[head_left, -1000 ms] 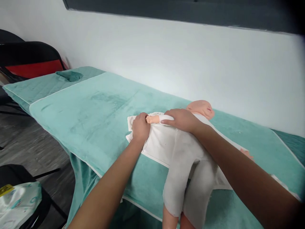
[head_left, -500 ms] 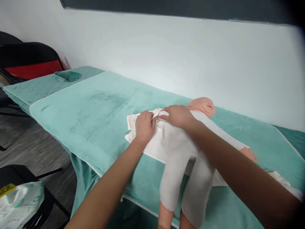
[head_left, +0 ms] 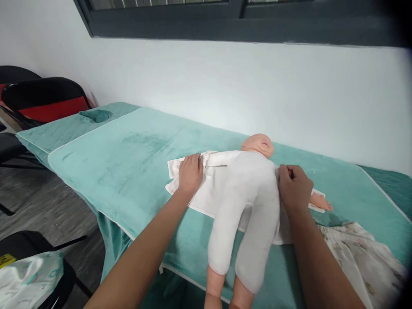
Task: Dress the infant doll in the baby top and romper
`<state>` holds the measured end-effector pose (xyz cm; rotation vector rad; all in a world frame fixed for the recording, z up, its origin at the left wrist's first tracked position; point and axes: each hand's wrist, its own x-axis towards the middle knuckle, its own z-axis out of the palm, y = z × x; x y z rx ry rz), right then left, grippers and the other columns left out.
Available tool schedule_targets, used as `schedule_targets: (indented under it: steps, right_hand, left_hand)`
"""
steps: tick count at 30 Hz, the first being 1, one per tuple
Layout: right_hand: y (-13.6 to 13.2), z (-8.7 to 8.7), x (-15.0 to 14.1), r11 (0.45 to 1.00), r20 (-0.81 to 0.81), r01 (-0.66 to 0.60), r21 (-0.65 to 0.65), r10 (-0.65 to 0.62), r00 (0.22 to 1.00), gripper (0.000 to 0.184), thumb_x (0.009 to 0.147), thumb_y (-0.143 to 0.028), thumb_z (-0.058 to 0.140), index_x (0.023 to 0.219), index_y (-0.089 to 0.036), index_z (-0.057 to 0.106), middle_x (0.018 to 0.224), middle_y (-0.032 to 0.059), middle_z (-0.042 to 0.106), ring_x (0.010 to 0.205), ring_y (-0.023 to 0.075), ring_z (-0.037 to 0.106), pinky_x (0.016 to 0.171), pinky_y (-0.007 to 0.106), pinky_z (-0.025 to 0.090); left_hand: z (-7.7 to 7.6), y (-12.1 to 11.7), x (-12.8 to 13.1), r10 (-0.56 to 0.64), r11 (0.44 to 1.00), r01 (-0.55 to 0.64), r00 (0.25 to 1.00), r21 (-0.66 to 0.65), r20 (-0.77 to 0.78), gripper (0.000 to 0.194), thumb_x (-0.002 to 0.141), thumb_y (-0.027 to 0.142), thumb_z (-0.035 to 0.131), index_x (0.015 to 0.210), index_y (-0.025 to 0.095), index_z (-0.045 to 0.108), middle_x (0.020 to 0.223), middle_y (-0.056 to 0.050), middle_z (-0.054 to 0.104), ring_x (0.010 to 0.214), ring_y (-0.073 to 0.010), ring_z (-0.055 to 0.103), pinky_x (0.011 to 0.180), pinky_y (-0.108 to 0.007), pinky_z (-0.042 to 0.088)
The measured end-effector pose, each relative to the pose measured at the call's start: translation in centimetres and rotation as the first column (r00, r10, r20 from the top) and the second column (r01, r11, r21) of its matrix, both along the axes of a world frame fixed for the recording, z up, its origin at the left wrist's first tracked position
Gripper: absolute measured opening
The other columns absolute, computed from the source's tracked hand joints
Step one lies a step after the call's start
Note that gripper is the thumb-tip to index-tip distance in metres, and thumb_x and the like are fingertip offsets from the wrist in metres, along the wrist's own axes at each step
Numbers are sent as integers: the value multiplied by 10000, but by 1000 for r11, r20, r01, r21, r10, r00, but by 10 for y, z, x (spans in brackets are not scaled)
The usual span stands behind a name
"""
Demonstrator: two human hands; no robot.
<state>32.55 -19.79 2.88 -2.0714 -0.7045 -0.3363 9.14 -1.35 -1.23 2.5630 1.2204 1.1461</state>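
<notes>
Green cloth (head_left: 128,150) spans our head view; on it, the doll (head_left: 249,176) lies over a white garment (head_left: 209,191). We rest our left hand (head_left: 191,174) on one sleeve (head_left: 174,165), grip unclear; our right hand (head_left: 294,186) is closed beside the doll.

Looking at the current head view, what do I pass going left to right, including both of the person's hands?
White-and-teal cloth at lower left, then the left hand, then the doll's head, then the right hand, then the floral cloth at lower right.
</notes>
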Motion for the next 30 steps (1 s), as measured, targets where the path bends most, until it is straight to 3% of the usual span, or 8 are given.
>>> schedule_targets:
  steps: [4, 6, 11, 16, 20, 24, 27, 30]
  right_hand:
    - [-22, -13, 1, 950, -85, -19, -313, -8, 996, 410, 922, -522, 438, 681, -217, 568, 664, 60, 603, 601, 179, 400, 601, 314, 236]
    - [-24, -13, -4, 938, -129, -67, -340, 24, 991, 453, 932, -532, 415, 630, -219, 539, 650, 60, 596, 607, 178, 387, 605, 318, 234]
    - [-19, -11, -16, 992, -377, -62, 113, 101, 921, 313, 853, -487, 583, 703, -211, 591, 637, -16, 589, 629, 157, 477, 618, 289, 352]
    - [-10, -19, -18, 801, -721, 89, 591, 476, 503, 210, 780, -389, 678, 832, -195, 617, 679, -24, 630, 593, 141, 573, 563, 269, 483]
    - [-11, -24, -9, 699, -724, 212, 683, 610, 324, 112, 797, -288, 658, 825, -187, 619, 758, 8, 695, 674, 143, 670, 662, 253, 575]
    - [-10, -22, -3, 684, -689, 98, 723, 700, 189, 189, 822, -341, 633, 927, -188, 670, 863, 47, 745, 868, 202, 724, 782, 305, 605]
    - [-4, -17, -8, 649, -634, -37, 760, 752, 178, 288, 807, -426, 652, 980, -197, 679, 956, 63, 753, 1010, 249, 703, 849, 361, 599]
    - [2, -12, -17, 615, -554, -88, 783, 756, 349, 286, 762, -406, 716, 948, -196, 664, 1004, 58, 743, 1066, 250, 677, 915, 367, 572]
  left_hand:
    - [2, 0, 0, -49, 998, 50, 998, 31, -30, 261, 980, 266, 447, 1186, 173, 577, 1133, -106, 685, 1077, -277, 590, 903, -399, 424]
    - [2, 0, 0, -51, 997, 53, 998, 49, -40, 256, 974, 267, 458, 1175, 166, 580, 1121, -112, 682, 1067, -281, 587, 897, -404, 421]
    - [2, -1, 0, -44, 996, 50, 997, 73, -70, 261, 965, 285, 481, 1165, 154, 585, 1057, -113, 674, 1014, -279, 592, 878, -395, 422]
    - [6, -4, 1, 75, 990, -87, 992, -111, -106, 326, 971, 405, 474, 1198, 197, 578, 1012, -88, 694, 935, -261, 634, 760, -346, 432]
    - [7, -5, 0, 77, 980, -105, 984, -171, -162, 275, 984, 435, 436, 1042, 227, 606, 935, -63, 699, 857, -245, 639, 675, -318, 395]
    - [6, -4, -1, 16, 999, -19, 996, -31, -90, 256, 999, 377, 402, 922, 222, 591, 946, -74, 654, 914, -233, 605, 726, -322, 394]
    - [10, -6, 2, -61, 997, 61, 998, -40, 4, 216, 987, 344, 420, 896, 215, 568, 942, -72, 626, 906, -224, 576, 773, -332, 396]
    - [22, -11, 11, -109, 958, 153, 976, -241, 187, 195, 975, 370, 437, 893, 224, 537, 833, -21, 599, 800, -186, 553, 736, -308, 396]
